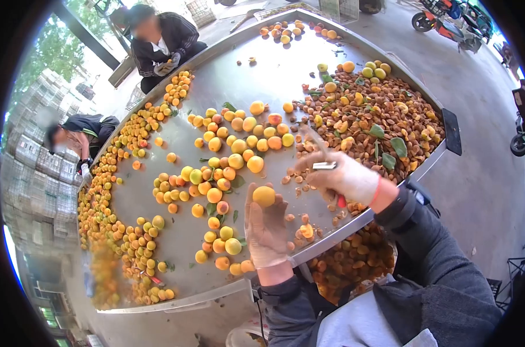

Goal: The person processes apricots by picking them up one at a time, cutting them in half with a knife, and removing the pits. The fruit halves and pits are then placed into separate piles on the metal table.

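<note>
My left hand (267,228), in a pale glove, is wrapped round an orange-yellow apricot (264,196) near the table's front edge. To its right is my right hand (346,178), also gloved, closed on a small tool (341,201) whose red end shows below the palm; a short silver and black piece shows by the fingers. The fingertips are blurred. Loose whole apricots (219,173) lie left of and beyond my left hand. Behind my right hand spreads a heap of brown pits (372,115) with leaves and some yellow fruit among them.
The metal table (181,231) has a raised rim. A long pile of apricots (103,202) follows its left side. Two people (161,43) are at the far left edge. Below the front rim stands a container of halved apricots (355,260). A black pad (452,132) sits on the right rim.
</note>
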Demonstrator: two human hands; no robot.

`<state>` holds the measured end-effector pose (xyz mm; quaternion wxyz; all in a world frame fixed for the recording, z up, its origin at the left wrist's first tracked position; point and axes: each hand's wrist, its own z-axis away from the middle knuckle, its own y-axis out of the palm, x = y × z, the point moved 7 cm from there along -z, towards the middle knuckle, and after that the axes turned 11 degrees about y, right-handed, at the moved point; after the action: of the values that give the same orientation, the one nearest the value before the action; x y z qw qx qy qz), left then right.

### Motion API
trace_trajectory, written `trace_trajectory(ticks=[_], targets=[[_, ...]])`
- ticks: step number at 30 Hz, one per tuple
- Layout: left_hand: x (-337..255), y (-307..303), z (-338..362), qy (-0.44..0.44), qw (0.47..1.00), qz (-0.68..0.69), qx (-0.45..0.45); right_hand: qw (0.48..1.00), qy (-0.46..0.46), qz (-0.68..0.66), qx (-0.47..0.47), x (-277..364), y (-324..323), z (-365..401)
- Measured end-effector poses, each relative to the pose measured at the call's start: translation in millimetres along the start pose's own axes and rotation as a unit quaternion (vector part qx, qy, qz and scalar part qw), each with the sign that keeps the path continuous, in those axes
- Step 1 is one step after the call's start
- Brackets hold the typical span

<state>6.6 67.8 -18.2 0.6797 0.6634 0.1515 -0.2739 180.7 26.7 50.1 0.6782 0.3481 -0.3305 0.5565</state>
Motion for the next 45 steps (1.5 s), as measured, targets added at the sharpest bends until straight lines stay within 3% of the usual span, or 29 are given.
trace_trajectory(ticks=[2, 6, 8, 13, 21, 23, 25, 28, 30, 32, 34, 36, 38, 40, 42, 43, 45], targets=[[1, -3, -5, 0.001, 0.998, 0.012, 0.057, 0.989, -0.062, 0.116, -0.071, -30, -1, -14], [8, -16, -5, -0.023, 0.998, 0.041, 0.04, 0.993, -0.055, 0.103, -0.001, -50, 27, -5], [9, 1, -2, -0.02, 0.992, 0.073, 0.096, 0.989, -0.072, 0.132, 0.002, -49, 36, -6], [6, 10, 3, -0.02, 0.993, 0.051, 0.101, 0.966, -0.157, 0.205, -0.021, -45, 50, -5], [4, 15, 5, 0.014, 0.996, -0.006, 0.091, 0.951, -0.155, 0.266, -0.039, -44, 51, -9], [-3, 14, 7, 0.059, 0.986, -0.147, 0.053, 0.951, -0.144, 0.273, -0.025, -43, 52, -11], [0, 17, 9, 0.06, 0.983, -0.16, 0.069, 0.95, -0.087, 0.299, -0.034, -47, 49, -21], [6, 23, 11, 0.055, 0.975, -0.201, 0.071, 0.919, -0.121, 0.373, -0.036, -44, 52, -27], [6, 23, 10, 0.055, 0.97, -0.229, 0.052, 0.915, -0.091, 0.393, -0.026, -39, 49, -30], [6, 20, 9, 0.036, 0.971, -0.234, 0.031, 0.959, 0.023, 0.257, 0.12, -46, 55, -31], [7, 21, 10, 0.027, 0.967, -0.249, 0.047, 0.959, -0.002, 0.242, 0.151, -53, 55, -39], [9, 23, 9, 0.017, 0.963, -0.262, 0.068, 0.96, 0.031, 0.189, 0.204, -58, 55, -36], [13, 30, 9, 0.001, 0.961, -0.249, 0.119, 0.963, -0.019, 0.189, 0.189, -65, 52, -41], [14, 31, 8, 0.008, 0.963, -0.244, 0.112, 0.963, -0.071, 0.19, 0.176, -61, 51, -38], [18, 32, 6, 0.015, 0.965, -0.239, 0.106, 0.959, -0.06, 0.274, 0.052, -55, 40, -36], [19, 28, 6, 0.031, 0.958, -0.271, 0.085, 0.945, -0.097, 0.312, -0.019, -49, 34, -34], [18, 25, 8, 0.046, 0.95, -0.304, 0.061, 0.932, -0.127, 0.336, -0.056, -45, 35, -28]])
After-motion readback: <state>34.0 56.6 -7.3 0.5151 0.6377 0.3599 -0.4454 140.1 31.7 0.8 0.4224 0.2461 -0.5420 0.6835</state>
